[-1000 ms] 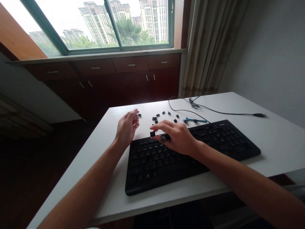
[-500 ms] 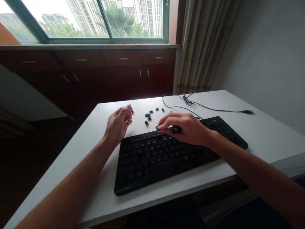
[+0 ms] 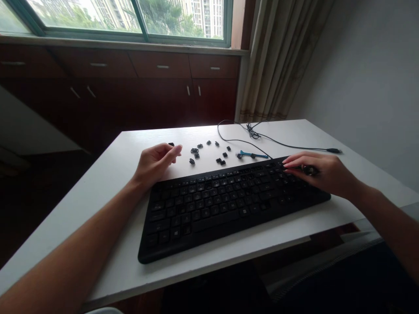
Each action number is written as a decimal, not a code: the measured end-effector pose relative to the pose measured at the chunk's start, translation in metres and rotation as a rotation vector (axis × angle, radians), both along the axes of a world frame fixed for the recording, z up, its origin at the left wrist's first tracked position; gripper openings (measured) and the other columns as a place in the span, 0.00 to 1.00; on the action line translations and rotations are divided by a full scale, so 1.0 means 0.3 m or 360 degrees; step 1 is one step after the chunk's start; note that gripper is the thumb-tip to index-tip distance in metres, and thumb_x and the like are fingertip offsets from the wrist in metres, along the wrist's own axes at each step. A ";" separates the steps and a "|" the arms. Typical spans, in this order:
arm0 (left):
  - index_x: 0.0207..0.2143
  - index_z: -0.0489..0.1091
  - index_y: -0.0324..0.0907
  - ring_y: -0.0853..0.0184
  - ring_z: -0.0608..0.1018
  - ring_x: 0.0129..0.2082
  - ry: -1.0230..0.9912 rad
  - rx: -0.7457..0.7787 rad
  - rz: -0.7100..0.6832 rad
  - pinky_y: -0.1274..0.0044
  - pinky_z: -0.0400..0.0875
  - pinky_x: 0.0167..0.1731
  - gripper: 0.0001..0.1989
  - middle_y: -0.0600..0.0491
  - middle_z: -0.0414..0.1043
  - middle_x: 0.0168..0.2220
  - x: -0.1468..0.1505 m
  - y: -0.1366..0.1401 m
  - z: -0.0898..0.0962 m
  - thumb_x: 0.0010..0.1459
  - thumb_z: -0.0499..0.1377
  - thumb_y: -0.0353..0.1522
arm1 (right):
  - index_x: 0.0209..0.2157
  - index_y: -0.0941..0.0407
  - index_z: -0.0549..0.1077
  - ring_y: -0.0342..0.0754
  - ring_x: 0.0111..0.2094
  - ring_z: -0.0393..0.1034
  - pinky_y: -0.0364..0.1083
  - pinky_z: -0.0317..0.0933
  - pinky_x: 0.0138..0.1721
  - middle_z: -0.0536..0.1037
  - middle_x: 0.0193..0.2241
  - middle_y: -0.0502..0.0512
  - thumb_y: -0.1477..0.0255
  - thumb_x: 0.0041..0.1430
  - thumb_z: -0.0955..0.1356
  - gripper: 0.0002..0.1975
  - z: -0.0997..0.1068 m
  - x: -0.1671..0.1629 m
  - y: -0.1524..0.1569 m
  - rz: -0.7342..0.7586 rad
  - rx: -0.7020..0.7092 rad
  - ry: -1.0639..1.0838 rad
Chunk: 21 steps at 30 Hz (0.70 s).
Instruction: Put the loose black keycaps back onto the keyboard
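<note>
A black keyboard [image 3: 209, 222] lies slanted across the white table, with dark gaps where several keycaps are off. My right hand [image 3: 319, 172] is over its right end, thumb and fingertips pinched together close to the keys. A small black piece, which looks like a keycap [image 3: 309, 170], shows inside its curled fingers. Beside the keyboard's far left corner rests my left hand [image 3: 155, 163], its fingers curled in toward the thumb; whether anything is in them is hidden. Loose black keycaps [image 3: 194, 150] are scattered behind the keyboard, one keycap [image 3: 171, 144] just past the left hand.
A blue tool [image 3: 253, 154] lies behind the keyboard among keycaps. The keyboard's black cable [image 3: 253, 131] loops in a bundle and ends in a plug [image 3: 334, 151] at the right. Beyond the white table [image 3: 108, 209] are brown cabinets [image 3: 157, 100], a window and a curtain [image 3: 278, 65].
My right hand has moved right, from above the keyboard's upper middle to its right end, uncovering the blue tool and more keycaps. The left hand stays near the far left corner. The view has shifted slightly.
</note>
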State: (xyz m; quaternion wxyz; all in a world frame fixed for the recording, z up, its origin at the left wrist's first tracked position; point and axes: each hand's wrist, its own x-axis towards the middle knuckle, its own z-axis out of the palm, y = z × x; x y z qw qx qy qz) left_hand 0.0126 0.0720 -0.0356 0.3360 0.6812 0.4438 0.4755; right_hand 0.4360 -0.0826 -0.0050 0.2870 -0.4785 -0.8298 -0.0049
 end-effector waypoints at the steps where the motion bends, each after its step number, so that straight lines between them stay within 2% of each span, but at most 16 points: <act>1: 0.24 0.76 0.41 0.69 0.68 0.23 -0.0014 -0.0021 0.0031 0.77 0.61 0.26 0.15 0.53 0.69 0.22 0.001 0.003 -0.004 0.54 0.66 0.44 | 0.44 0.48 0.79 0.53 0.43 0.79 0.52 0.74 0.46 0.82 0.43 0.52 0.69 0.58 0.72 0.10 -0.009 0.009 0.002 -0.0013 0.0001 -0.0026; 5: 0.24 0.75 0.41 0.70 0.68 0.23 -0.0065 -0.0098 0.0107 0.78 0.59 0.24 0.17 0.52 0.70 0.23 -0.002 0.018 -0.017 0.54 0.66 0.45 | 0.46 0.48 0.78 0.53 0.42 0.79 0.50 0.74 0.44 0.82 0.43 0.52 0.69 0.58 0.72 0.13 -0.029 0.025 0.015 -0.0067 0.0030 -0.0076; 10: 0.26 0.75 0.41 0.71 0.66 0.23 0.0000 -0.0207 0.0036 0.78 0.59 0.25 0.17 0.54 0.67 0.23 -0.019 0.020 -0.016 0.55 0.65 0.46 | 0.41 0.50 0.79 0.51 0.43 0.79 0.50 0.73 0.47 0.82 0.41 0.53 0.70 0.59 0.72 0.08 -0.036 0.027 0.034 -0.0008 0.0001 0.0043; 14: 0.24 0.73 0.40 0.72 0.63 0.22 -0.0020 -0.0253 0.0004 0.78 0.56 0.23 0.19 0.54 0.66 0.23 -0.026 0.029 -0.016 0.55 0.64 0.46 | 0.39 0.51 0.79 0.51 0.42 0.79 0.51 0.74 0.47 0.83 0.40 0.53 0.69 0.58 0.73 0.07 -0.030 0.053 0.038 0.0002 -0.0076 0.0144; 21: 0.28 0.74 0.39 0.73 0.63 0.25 0.0026 -0.0294 -0.0051 0.81 0.57 0.26 0.18 0.56 0.65 0.24 -0.024 0.019 -0.007 0.58 0.63 0.46 | 0.40 0.52 0.81 0.51 0.42 0.79 0.50 0.75 0.47 0.83 0.41 0.55 0.70 0.58 0.72 0.07 -0.029 0.075 0.047 0.0062 -0.0223 0.0165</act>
